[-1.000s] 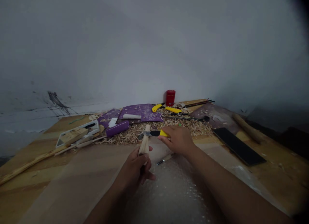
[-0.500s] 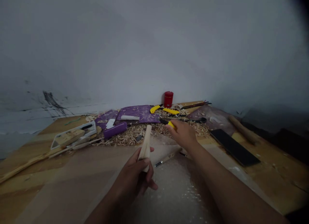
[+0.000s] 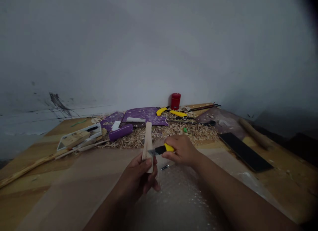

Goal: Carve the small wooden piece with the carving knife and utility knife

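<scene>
My left hand is closed round the lower end of a pale wooden stick, which stands nearly upright above the table. My right hand grips a knife with a yellow and black handle. Its blade lies against the stick's right side, just above my left thumb. Under both hands lies a sheet of bubble wrap with a small pen-like tool on it.
A heap of wood shavings lies beyond the hands, with purple sheets, a purple case, yellow-handled knives and a red jar by the wall. A white tray sits left, a black slab and a rolling pin right.
My right hand swung out past the stick toward the shavings, then came back with the knife to the stick's lower part. The left hand kept hold of the stick.
</scene>
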Tool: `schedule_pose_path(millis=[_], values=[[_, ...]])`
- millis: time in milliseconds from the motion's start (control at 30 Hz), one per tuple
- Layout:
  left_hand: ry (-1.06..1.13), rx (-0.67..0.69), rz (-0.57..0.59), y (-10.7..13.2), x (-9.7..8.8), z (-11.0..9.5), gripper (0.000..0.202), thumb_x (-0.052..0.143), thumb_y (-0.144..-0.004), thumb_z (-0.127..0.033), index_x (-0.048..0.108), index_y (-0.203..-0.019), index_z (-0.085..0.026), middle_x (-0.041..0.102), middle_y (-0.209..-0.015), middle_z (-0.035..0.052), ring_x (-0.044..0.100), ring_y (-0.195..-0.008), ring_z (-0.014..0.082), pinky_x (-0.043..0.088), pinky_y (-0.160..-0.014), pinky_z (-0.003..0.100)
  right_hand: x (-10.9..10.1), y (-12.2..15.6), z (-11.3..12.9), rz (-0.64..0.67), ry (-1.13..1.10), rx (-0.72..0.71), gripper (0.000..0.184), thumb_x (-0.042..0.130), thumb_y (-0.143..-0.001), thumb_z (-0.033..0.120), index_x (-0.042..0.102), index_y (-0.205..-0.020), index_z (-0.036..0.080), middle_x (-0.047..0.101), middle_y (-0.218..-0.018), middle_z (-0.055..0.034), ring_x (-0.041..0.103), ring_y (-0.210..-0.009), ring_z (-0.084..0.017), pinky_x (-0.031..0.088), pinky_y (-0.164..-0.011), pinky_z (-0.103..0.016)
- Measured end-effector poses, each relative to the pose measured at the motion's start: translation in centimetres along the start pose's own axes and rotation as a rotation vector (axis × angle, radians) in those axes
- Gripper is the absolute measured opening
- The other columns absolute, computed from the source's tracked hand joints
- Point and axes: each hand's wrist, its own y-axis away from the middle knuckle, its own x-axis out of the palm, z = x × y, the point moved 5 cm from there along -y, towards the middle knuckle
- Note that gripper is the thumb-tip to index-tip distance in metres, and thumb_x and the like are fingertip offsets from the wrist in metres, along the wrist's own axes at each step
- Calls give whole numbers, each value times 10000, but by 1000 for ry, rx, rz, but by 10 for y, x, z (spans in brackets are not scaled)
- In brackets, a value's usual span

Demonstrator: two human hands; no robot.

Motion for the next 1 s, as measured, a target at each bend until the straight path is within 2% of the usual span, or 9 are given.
schedule_pose_path(millis=[167,333,467,600,700,867,1000], values=[[66,-20,124,6,8,4,143,431,-830,-290,484,-795,-162,434,-444,-74,294,-257,14,484,-464,281,-9,0,-7,-70,7,14,524,251,-854,603,513,-709,172,517,-632,-23,466,-587,-145,259,-543,-247],[76,-35,140,9,8,5,153,425,-836,-296,482,-784,-164,427,-426,-76,278,-238,13,490,-445,283,-11,1,0,-61,-25,-91,582,228,-810,672,523,-689,185,519,-629,-18,477,-595,-139,288,-568,-244],[69,-30,170,9,9,4,157,446,-825,-312,486,-783,-166,419,-420,-82,264,-244,8,494,-451,285,-11,1,2,-90,-24,-85,565,213,-842,631,520,-707,177,517,-631,-26,470,-590,-145,282,-557,-251],[84,-26,194,10,11,5,157,442,-824,-302,496,-780,-162,428,-430,-78,257,-250,3,499,-449,290,-11,2,3,-95,-29,-110,582,229,-811,672,524,-696,184,518,-634,-19,471,-593,-139,290,-574,-251],[105,-39,221,11,13,8,148,426,-831,-288,503,-814,-163,431,-433,-75,254,-254,2,497,-439,287,-14,2,2,-127,-14,-75,561,228,-838,634,519,-701,174,506,-630,-25,464,-596,-146,282,-570,-258],[118,-16,231,13,13,9,159,442,-824,-295,512,-793,-156,421,-427,-71,270,-262,5,501,-440,285,-15,3,7,-132,-21,-104,585,224,-811,673,519,-691,183,501,-624,-15,464,-591,-142,281,-572,-257],[111,-30,231,13,13,8,144,447,-824,-288,510,-809,-160,425,-436,-71,261,-263,3,500,-427,280,-17,3,7,-159,-10,-68,556,231,-845,623,513,-689,170,485,-611,-21,455,-581,-143,273,-561,-260]])
